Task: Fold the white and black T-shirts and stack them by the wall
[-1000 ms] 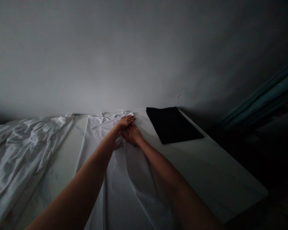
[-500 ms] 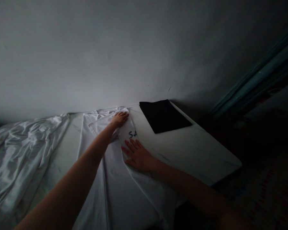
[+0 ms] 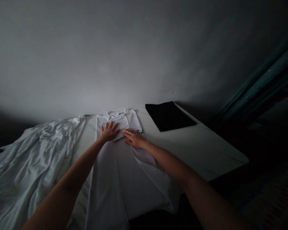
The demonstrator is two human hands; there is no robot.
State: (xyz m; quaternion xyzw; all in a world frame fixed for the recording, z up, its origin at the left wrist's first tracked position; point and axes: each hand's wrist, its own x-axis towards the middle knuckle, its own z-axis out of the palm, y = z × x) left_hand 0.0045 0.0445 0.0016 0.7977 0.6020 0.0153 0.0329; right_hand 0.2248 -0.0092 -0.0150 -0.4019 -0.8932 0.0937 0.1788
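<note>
A white cloth garment [image 3: 141,179] lies spread lengthwise on the table, with its sides folded inward and its near end hanging over the front edge. Dark lettering shows on its right fold, partly covered by my right hand. My left hand [image 3: 108,132] rests flat on the far left part of the garment, fingers spread. Close beside it, my right hand [image 3: 135,139] lies on the right fold with its fingers stretched out toward the left. Neither hand grips the fabric. The dim light hides what kind of garment it is.
Crumpled white fabric [image 3: 48,150] covers the left side of the table. A flat black folded cloth [image 3: 171,115] lies at the back right. The marble-patterned table [image 3: 206,153] meets a grey wall [image 3: 124,57] behind. Dark teal fabric [image 3: 261,76] hangs at the right.
My left hand has moved left and nearer on the garment. My right hand has slid farther up it, and the two hands are now close together. The view has shifted slightly.
</note>
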